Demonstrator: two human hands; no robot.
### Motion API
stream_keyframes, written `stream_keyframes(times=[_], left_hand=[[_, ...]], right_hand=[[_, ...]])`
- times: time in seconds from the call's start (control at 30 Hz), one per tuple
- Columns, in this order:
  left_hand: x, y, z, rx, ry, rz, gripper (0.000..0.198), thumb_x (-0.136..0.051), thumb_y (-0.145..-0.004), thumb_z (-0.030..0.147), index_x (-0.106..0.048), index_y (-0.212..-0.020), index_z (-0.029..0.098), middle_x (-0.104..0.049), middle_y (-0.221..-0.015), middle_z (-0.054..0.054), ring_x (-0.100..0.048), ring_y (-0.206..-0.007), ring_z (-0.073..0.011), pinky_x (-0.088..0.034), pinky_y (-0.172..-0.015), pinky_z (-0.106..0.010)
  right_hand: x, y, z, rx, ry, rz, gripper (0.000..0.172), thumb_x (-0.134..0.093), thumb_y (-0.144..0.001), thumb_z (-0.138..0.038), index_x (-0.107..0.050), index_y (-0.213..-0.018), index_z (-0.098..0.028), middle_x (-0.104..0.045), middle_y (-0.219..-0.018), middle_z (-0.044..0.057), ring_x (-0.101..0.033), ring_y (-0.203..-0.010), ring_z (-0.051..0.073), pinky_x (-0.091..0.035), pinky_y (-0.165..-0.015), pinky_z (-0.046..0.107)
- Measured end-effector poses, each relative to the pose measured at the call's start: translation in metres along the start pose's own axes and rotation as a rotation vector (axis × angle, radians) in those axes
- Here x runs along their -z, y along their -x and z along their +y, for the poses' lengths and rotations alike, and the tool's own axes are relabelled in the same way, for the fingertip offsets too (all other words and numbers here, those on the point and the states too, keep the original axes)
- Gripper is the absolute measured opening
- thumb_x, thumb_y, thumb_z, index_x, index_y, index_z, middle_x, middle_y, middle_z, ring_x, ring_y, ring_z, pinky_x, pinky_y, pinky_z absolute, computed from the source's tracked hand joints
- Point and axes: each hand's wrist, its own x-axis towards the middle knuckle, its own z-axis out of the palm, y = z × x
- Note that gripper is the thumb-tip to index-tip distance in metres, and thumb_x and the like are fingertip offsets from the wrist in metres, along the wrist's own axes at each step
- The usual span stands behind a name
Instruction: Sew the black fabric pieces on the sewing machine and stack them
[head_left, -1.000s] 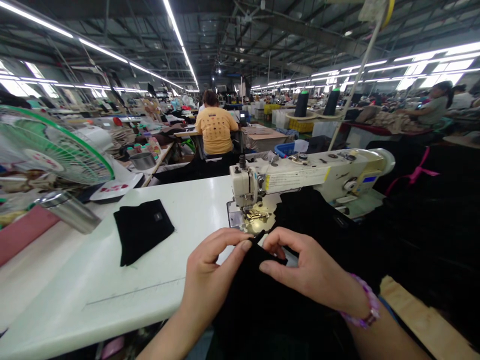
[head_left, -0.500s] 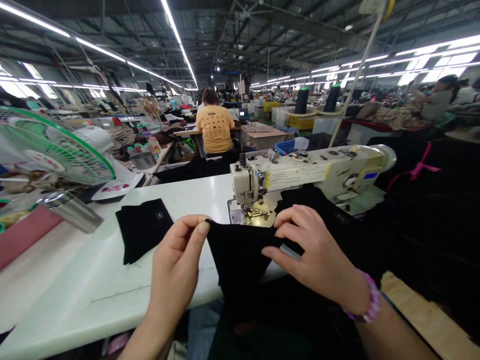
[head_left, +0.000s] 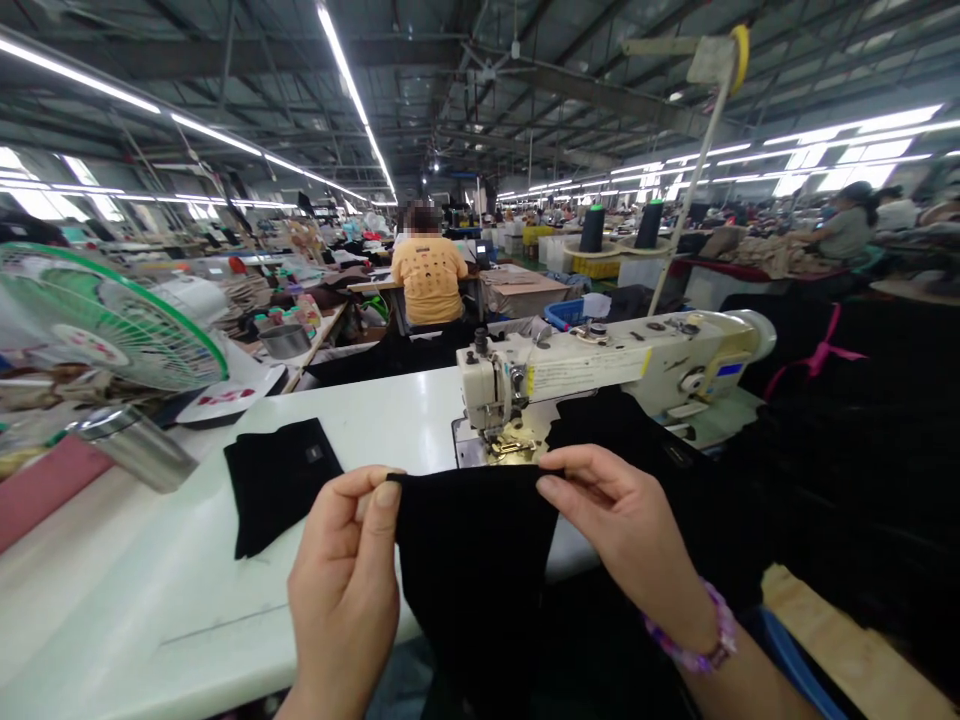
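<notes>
Between my hands a piece of black fabric [head_left: 472, 560] hangs down, its top edge stretched nearly straight. My left hand [head_left: 349, 570] pinches the left corner between thumb and fingers. At the right end of the same edge, my right hand [head_left: 611, 515] is closed in a pinch; a beaded bracelet circles that wrist. Just beyond the fabric stands a sewing machine [head_left: 592, 365], its needle area partly above the top edge. Black cloth [head_left: 600, 420] lies under the machine's arm. To the left, a small stack of black pieces [head_left: 281, 485] with a label rests on the white table [head_left: 187, 560].
A steel tumbler [head_left: 135, 445] lies tilted at the left beside a green fan [head_left: 112, 320]. Dark cloth with a pink tie [head_left: 821, 350] is heaped at the right. Thread cones [head_left: 592, 230] stand behind the machine. A person in a yellow shirt [head_left: 427, 275] sits ahead.
My right hand has gone from loosely spread fingers to a pinch on the fabric's edge. The edge is now straighter and more of the fabric faces me. The view has tilted up slightly.
</notes>
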Motion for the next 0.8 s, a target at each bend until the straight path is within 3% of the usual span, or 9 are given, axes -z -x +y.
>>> stream_keyframes(times=[0.07, 0.17, 0.27, 0.37, 0.57, 0.7, 0.8], left_hand=[[0.002, -0.003, 0.002, -0.105, -0.119, -0.005, 0.023, -0.060, -0.093, 0.044, -0.066, -0.102, 0.024, -0.071, -0.094, 0.000, -0.066, -0.081, -0.0177, -0.051, -0.079, -0.029], [0.002, -0.010, 0.008, -0.389, -0.273, -0.044, 0.034, -0.063, -0.092, 0.034, -0.062, -0.125, 0.027, -0.069, -0.123, -0.005, -0.068, -0.097, -0.0216, -0.054, -0.089, -0.035], [-0.008, -0.015, 0.016, -0.672, -0.279, -0.346, 0.044, -0.056, -0.094, 0.018, -0.054, -0.138, 0.026, -0.066, -0.131, -0.009, -0.066, -0.112, -0.0228, -0.056, -0.095, -0.037], [-0.019, -0.018, 0.021, -0.762, -0.284, -0.598, 0.037, -0.047, -0.095, 0.010, -0.062, -0.127, 0.020, -0.071, -0.116, -0.011, -0.069, -0.104, -0.0215, -0.060, -0.087, -0.035], [-0.028, -0.030, 0.023, -0.841, -0.359, -0.635, 0.026, -0.048, -0.096, 0.010, -0.066, -0.113, 0.013, -0.071, -0.100, -0.012, -0.068, -0.091, -0.0215, -0.059, -0.079, -0.035], [-0.027, -0.035, 0.023, -0.886, -0.302, -0.609, 0.024, -0.048, -0.097, 0.013, -0.068, -0.110, 0.016, -0.071, -0.096, -0.009, -0.067, -0.086, -0.0177, -0.057, -0.074, -0.028], [-0.022, -0.040, 0.030, -0.868, -0.272, -0.558, 0.020, -0.050, -0.097, 0.015, -0.069, -0.104, 0.016, -0.070, -0.094, -0.007, -0.067, -0.084, -0.0160, -0.055, -0.075, -0.026]], right_hand=[[-0.002, -0.002, 0.005, 0.058, 0.050, 0.058, 0.018, -0.071, -0.085, -0.030, -0.071, -0.101, -0.023, -0.078, -0.096, 0.003, -0.076, -0.087, 0.019, -0.063, -0.080, 0.030], [-0.007, -0.003, 0.012, 0.170, 0.166, 0.097, 0.022, -0.068, -0.088, -0.026, -0.066, -0.110, -0.024, -0.076, -0.107, 0.004, -0.076, -0.093, 0.019, -0.062, -0.086, 0.031], [-0.013, -0.001, 0.016, 0.255, 0.227, 0.024, 0.021, -0.065, -0.090, -0.023, -0.064, -0.111, -0.024, -0.076, -0.107, 0.003, -0.076, -0.094, 0.018, -0.061, -0.087, 0.030], [-0.017, -0.001, 0.019, 0.320, 0.257, -0.054, 0.021, -0.062, -0.093, -0.019, -0.062, -0.113, -0.024, -0.075, -0.108, 0.003, -0.075, -0.096, 0.017, -0.059, -0.090, 0.029], [-0.017, -0.004, 0.018, 0.307, 0.232, -0.067, 0.020, -0.064, -0.092, -0.019, -0.063, -0.112, -0.025, -0.075, -0.107, 0.002, -0.074, -0.098, 0.017, -0.058, -0.093, 0.029], [-0.017, -0.006, 0.017, 0.174, 0.103, -0.043, 0.020, -0.070, -0.088, -0.024, -0.065, -0.107, -0.024, -0.076, -0.101, 0.001, -0.075, -0.093, 0.016, -0.059, -0.085, 0.026], [-0.018, -0.003, 0.018, 0.032, -0.023, -0.115, 0.023, -0.071, -0.088, -0.029, -0.065, -0.110, -0.024, -0.075, -0.103, 0.001, -0.073, -0.094, 0.016, -0.058, -0.085, 0.026]])
